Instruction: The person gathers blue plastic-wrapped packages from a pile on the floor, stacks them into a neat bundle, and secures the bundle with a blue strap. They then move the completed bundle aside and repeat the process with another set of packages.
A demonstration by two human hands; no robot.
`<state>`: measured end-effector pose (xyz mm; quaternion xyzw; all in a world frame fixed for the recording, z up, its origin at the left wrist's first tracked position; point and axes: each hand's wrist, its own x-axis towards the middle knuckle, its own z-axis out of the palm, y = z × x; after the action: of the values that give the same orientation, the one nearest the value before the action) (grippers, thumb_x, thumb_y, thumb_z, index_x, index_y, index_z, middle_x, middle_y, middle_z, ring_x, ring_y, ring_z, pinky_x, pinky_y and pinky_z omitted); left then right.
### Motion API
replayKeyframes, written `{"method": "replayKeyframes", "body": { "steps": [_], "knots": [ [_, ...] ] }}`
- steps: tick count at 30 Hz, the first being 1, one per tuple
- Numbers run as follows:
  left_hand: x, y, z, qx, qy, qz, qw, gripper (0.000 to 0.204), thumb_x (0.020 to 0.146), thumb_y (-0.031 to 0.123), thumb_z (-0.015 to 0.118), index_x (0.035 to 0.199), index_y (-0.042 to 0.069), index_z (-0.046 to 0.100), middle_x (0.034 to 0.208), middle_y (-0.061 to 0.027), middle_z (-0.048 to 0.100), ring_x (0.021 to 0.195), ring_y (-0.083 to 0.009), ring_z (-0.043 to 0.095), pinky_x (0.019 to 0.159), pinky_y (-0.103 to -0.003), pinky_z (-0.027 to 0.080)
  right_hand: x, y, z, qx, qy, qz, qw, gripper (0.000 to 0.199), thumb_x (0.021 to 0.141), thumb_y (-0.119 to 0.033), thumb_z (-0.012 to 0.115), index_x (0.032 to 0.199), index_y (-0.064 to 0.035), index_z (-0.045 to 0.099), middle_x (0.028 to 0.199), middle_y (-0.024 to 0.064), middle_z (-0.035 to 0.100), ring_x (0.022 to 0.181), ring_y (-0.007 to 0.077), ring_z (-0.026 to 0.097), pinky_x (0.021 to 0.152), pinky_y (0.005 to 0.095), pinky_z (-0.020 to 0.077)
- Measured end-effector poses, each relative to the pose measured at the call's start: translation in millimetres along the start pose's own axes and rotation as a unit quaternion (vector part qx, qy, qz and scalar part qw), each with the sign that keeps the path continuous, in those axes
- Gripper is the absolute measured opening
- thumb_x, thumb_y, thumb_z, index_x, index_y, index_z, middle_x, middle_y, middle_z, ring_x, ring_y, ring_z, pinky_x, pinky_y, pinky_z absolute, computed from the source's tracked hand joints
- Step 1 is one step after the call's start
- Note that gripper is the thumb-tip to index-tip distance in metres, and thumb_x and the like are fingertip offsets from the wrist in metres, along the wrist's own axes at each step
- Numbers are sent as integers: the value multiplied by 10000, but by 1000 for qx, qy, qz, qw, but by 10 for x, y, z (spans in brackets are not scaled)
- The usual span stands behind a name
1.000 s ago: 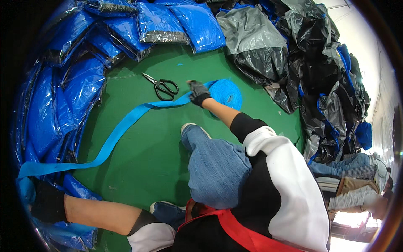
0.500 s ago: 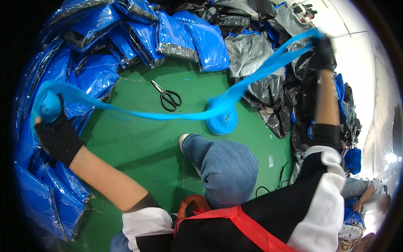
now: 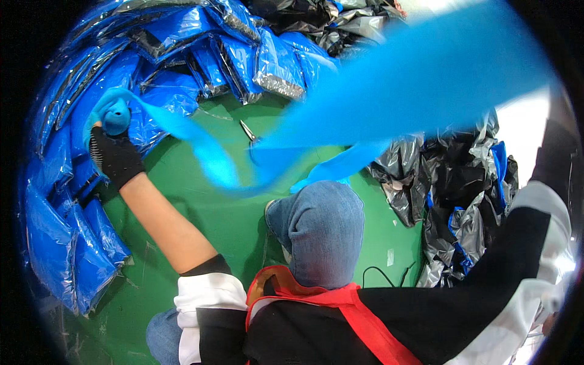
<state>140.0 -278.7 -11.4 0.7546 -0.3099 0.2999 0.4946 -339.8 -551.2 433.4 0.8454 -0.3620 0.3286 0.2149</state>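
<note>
My left hand (image 3: 115, 158), in a black glove with bare fingertips, is closed around a small roll (image 3: 116, 117) of blue fabric strip at the left. From this roll the blue strip (image 3: 420, 85) sags across the middle, then sweeps up broad and blurred to the upper right. There my right hand (image 3: 558, 106) holds it high at the dark rim; its fingers are not clear. Partly covered by the strip, scissors (image 3: 246, 129) lie on the floor. Above my knee, more blue strip (image 3: 340, 167) shows; the larger roll there is mostly hidden.
Blue packages in clear plastic (image 3: 55, 243) pile along the left and far side. Black and silver sheeting (image 3: 462, 176) lies heaped at the right. My jeans-clad knee (image 3: 328, 231) rises over the green floor (image 3: 176, 164). A thin black cable (image 3: 383, 274) lies right of it.
My right hand has swung outward to the right rim, pulling the strip into a wide blurred band closer to the camera. My left hand with its small roll appears further right and higher.
</note>
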Motion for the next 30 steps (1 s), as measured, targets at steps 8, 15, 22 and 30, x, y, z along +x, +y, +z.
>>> {"method": "replayKeyframes", "body": {
  "steps": [8,15,22,30],
  "knots": [
    [-228,-430,82,172,-124,53,976,449,762,270,674,1113,18,551,1045,-234,593,958,-392,563,804,-445,448,-407,274,2383,157,-128,-21,979,325,813,-322,606,1001,-57,603,880,114,648,814,227,613,754,385,471],
    [-668,-913,-370,-106,-360,-310,873,307,915,244,496,1002,-34,594,892,-100,612,775,-177,574,711,-300,455,-3100,-81,3788,217,-621,0,753,380,797,-384,623,1009,-70,592,968,142,636,891,267,606,796,386,466],
    [-1020,-1163,-868,-88,-427,-459,774,280,891,316,535,927,54,627,780,-33,595,640,-118,513,558,-279,417,-5168,-1315,3890,179,-626,-140,746,313,819,-297,518,1038,-80,572,906,170,615,891,338,607,763,457,459],
    [-1172,-825,-894,-49,-528,-375,760,239,856,181,547,1020,15,601,882,-51,598,780,-131,524,688,-281,429,-3346,2791,2740,-135,-388,39,911,323,795,-230,520,1047,-44,601,940,183,623,820,337,597,773,422,472]
  ]
}}
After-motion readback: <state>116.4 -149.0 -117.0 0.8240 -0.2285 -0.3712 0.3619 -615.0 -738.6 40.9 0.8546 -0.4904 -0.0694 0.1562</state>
